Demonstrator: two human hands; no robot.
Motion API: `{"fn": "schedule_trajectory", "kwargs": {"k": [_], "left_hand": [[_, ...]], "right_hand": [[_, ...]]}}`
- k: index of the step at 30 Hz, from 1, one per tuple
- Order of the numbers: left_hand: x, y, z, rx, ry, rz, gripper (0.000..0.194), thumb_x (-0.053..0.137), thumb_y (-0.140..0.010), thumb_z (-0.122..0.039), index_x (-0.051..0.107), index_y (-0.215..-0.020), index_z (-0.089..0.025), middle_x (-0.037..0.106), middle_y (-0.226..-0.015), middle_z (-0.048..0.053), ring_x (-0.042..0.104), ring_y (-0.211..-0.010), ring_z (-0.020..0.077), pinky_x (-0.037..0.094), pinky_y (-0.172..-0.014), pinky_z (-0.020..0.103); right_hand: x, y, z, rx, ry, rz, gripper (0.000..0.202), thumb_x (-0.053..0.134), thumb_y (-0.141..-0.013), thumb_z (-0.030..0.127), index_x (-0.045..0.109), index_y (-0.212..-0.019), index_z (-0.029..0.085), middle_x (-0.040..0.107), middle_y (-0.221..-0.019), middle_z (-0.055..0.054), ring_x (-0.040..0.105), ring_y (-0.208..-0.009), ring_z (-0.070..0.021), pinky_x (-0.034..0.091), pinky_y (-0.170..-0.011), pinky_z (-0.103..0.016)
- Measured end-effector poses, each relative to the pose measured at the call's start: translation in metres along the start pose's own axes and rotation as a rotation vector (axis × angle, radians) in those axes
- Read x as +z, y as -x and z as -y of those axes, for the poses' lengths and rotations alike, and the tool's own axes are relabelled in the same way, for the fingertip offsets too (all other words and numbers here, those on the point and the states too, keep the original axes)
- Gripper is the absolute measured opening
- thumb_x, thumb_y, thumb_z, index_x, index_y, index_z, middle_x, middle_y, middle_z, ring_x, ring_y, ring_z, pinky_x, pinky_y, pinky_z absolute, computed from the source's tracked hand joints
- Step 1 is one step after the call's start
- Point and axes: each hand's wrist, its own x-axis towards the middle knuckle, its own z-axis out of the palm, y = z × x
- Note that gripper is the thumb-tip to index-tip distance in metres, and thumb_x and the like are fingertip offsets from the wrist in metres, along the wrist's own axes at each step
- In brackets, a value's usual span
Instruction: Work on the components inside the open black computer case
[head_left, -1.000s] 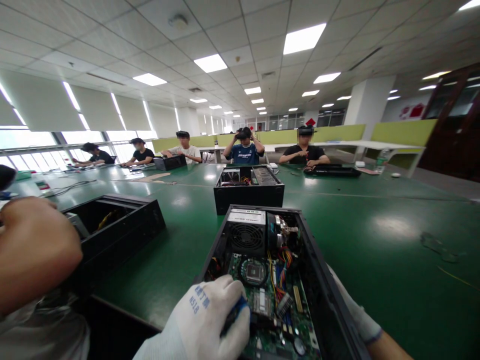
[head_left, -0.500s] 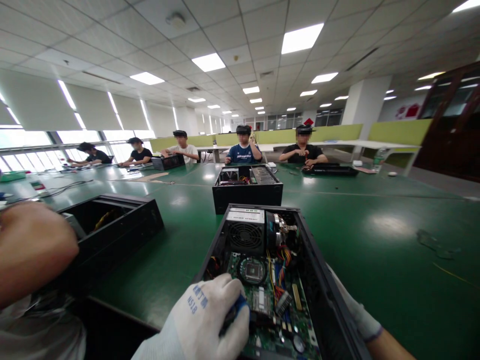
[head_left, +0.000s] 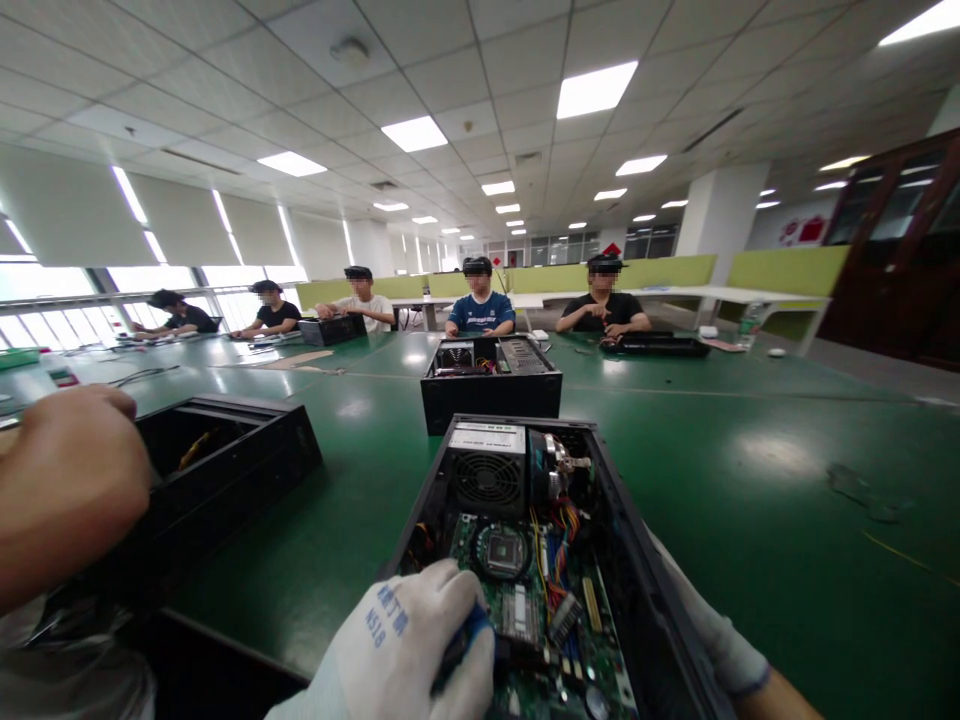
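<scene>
The left hand [head_left: 409, 650], in a white knit glove, is curled around a blue-handled tool [head_left: 466, 640], probably a screwdriver, whose tip points into the open black computer case [head_left: 652, 610] lying flat on the green table [head_left: 750, 450] directly in front of the person. The right hand [head_left: 712, 630], also gloved, rests against the outer right wall of that case; its fingers are hidden behind the wall, so I cannot tell whether they grip or merely brace. Inside the case sit a green motherboard [head_left: 555, 650], a bare CPU socket [head_left: 504, 548], a fan-grilled power supply [head_left: 487, 470] and a bundle of coloured wires [head_left: 559, 540]. The tool is working very close to exposed board components and those wires, so a slip of the tip could scratch traces or nick a cable, and since the hand covers the contact point, a loosened screw could drop onto the board unseen. A neighbour's bare arm [head_left: 67, 490] reaches over another open case [head_left: 225, 470] at the left, near enough that a bump could jog the tool. On the glove's back, blue print reads "N518" beneath characters too small to make out; the white label on the power supply is illegible. A third open case [head_left: 491, 395] stands further along the table.
</scene>
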Motion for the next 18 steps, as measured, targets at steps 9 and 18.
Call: {"fn": "schedule_trajectory", "kwargs": {"k": [9,18], "left_hand": [[-0.001,0.004,-0.004,-0.061,-0.013,0.025,0.015,0.043,-0.094,-0.025,0.056,-0.088,-0.023,0.061,-0.079,0.0,0.062,-0.071,0.0143,0.044,-0.067,0.027],[-0.005,-0.001,-0.008,-0.047,-0.01,0.013,0.012,0.045,-0.089,-0.019,0.054,-0.084,-0.025,0.061,-0.078,-0.002,0.062,-0.068,0.0125,0.043,-0.064,0.026]], "right_hand": [[-0.009,0.001,-0.015,0.016,-0.02,0.032,0.078,0.061,-0.081,0.071,0.054,-0.147,0.029,0.044,-0.157,-0.007,0.031,-0.149,-0.0323,0.016,-0.122,-0.053],[-0.006,0.003,-0.005,-0.014,0.04,0.052,0.084,0.06,-0.079,0.074,0.051,-0.149,0.028,0.048,-0.154,-0.01,0.033,-0.148,-0.0334,0.02,-0.121,-0.054]]}}
